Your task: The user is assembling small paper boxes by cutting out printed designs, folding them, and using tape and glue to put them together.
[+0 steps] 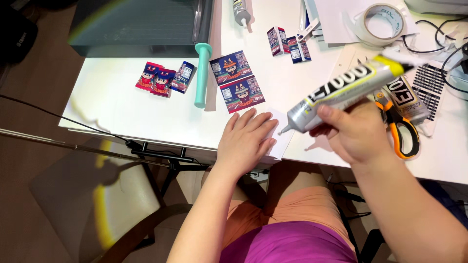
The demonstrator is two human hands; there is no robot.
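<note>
From the head view, the left hand [246, 139] lies flat, fingers spread, pressing a white card [278, 141] at the counter [122, 107] edge. The right hand [353, 131] is clamped around a grey glue tube [341, 90], tilted with its nozzle down-left just above the card. Orange scissors [402, 131] lie beside it.

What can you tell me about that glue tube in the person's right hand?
The glue tube is a soft-looking silver squeeze tube with black lettering and a yellow band near its flat end. The right hand grips its middle, thumb on top. It lies tilted, nozzle tip pointing down-left toward white paper under the left hand. The tip seems just above it; contact is unclear.
</note>
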